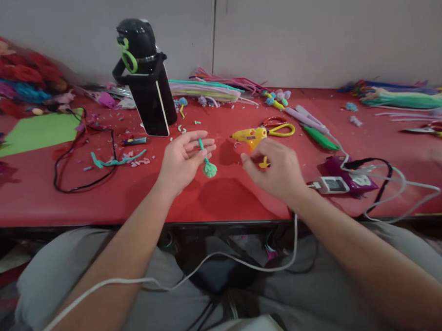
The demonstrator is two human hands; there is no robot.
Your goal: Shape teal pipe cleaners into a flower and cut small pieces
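My left hand (180, 160) pinches the short stem of a small green pipe-cleaner flower (210, 169) between thumb and fingers, its round fuzzy head hanging downward. To its right, my right hand (274, 165) is curled around the handle of a yellow glue gun (246, 134); the fingers partly cover the handle. The gun's nozzle points left toward the flower, and an orange light glows on its body. Just behind the gun lie scissors (283, 129) with yellow and red handles.
A black bottle (137, 42) with a phone (150, 107) against it stands behind my left hand. Pipe cleaners (206, 90) lie along the wall. A white cable runs across my lap; a power bank (333, 184) with cords sits right. Green paper (43, 131) lies left.
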